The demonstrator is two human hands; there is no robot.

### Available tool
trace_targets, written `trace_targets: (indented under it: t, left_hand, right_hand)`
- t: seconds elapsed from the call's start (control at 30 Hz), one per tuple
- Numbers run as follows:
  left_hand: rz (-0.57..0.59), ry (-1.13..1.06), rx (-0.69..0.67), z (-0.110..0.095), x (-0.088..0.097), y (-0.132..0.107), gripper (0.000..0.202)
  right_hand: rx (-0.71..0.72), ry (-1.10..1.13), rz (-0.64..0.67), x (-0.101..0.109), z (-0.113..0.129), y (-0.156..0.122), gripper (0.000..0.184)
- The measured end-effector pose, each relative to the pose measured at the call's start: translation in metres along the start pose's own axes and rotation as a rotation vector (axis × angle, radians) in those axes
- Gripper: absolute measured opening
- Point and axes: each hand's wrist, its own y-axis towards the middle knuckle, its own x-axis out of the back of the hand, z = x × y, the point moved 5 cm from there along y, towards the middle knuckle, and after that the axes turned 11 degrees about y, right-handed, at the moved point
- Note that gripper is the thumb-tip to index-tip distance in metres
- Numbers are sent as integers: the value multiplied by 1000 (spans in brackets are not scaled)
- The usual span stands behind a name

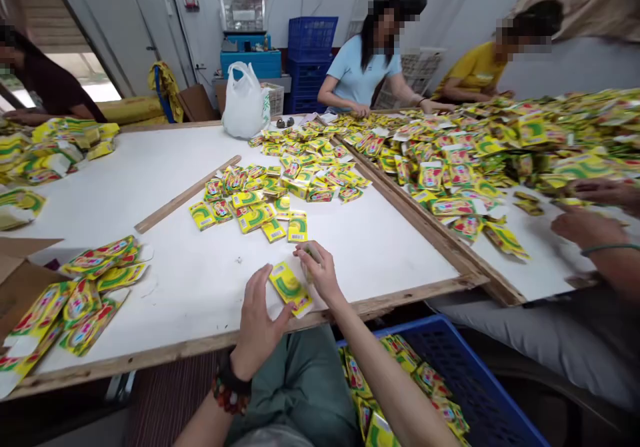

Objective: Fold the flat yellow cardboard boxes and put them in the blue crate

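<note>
A small flat yellow box [290,288] with a green curved print stands tilted at the table's front edge. My left hand [263,317] grips it from the left, thumb at its lower edge and fingers along its side. Close to the box's upper right side, my right hand [320,270] has its fingers pinched together; a pale edge shows between them, but I cannot make out what it is. Beyond my hands lies a loose pile of similar yellow boxes [255,217], with one box [297,226] nearest to my right hand.
Wooden strips [187,194] divide the white table [200,287]. Flattened cartons [95,300] and an open cardboard box [20,287] lie at left. A blue crate [480,380] of yellow packs stands below right. A white plastic bag [245,104] sits at the back; co-workers [367,67] surround the table.
</note>
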Motion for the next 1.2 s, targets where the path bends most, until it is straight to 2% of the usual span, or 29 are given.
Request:
trace_targets:
  t: [0.03, 0.1, 0.2, 0.3, 0.37, 0.47, 0.57, 0.67, 0.73, 0.83, 0.93, 1.1, 1.2]
  left_hand:
    - [5, 3, -48, -3, 1, 4, 66]
    - [20, -22, -125, -10, 1, 9, 73]
    - [39, -73, -114, -15, -3, 9, 74]
    - [22, -86, -18, -11, -12, -1, 73]
    - [-24, -83, 11, -8, -17, -10, 73]
    - [-102, -60, -60, -9, -21, -20, 73]
    - [-92, -60, -159, -12, -22, -22, 64]
    - [-70, -109, -208, -16, -19, -18, 58]
    - [-56, -136, -204, -18, -17, -16, 63]
    - [73, -160, -133, -18, -21, -14, 69]
    - [183, -206, -45, -16, -28, -14, 63]
    - [162, -258, 3, -13, -29, -12, 56]
    - [121, -281, 10, -13, -28, -13, 46]
  right_hand:
    - [-14, 116, 27, -10, 9, -10, 41]
    - [-131, 431, 89, -23, 21, -29, 42]
    - [-371, 867, 107, -32, 28, -52, 44]
    - [-430, 1002, 60, -33, 25, -70, 47]
    - [-453, 1032, -28, -33, 16, -79, 42]
    - [-465, 1009, -168, -34, 6, -87, 33]
    - [-409, 906, -224, -33, 9, -90, 40]
    - [-251, 679, -132, -30, 24, -94, 42]
    - [-130, 477, -45, -28, 34, -99, 40]
    - [-102, 275, -111, -22, 34, -102, 36]
    - [-147, 249, -189, -15, 29, -97, 36]
    - [-115, 234, -25, -16, 32, -88, 34]
    - [59, 50, 99, -22, 42, -89, 36]
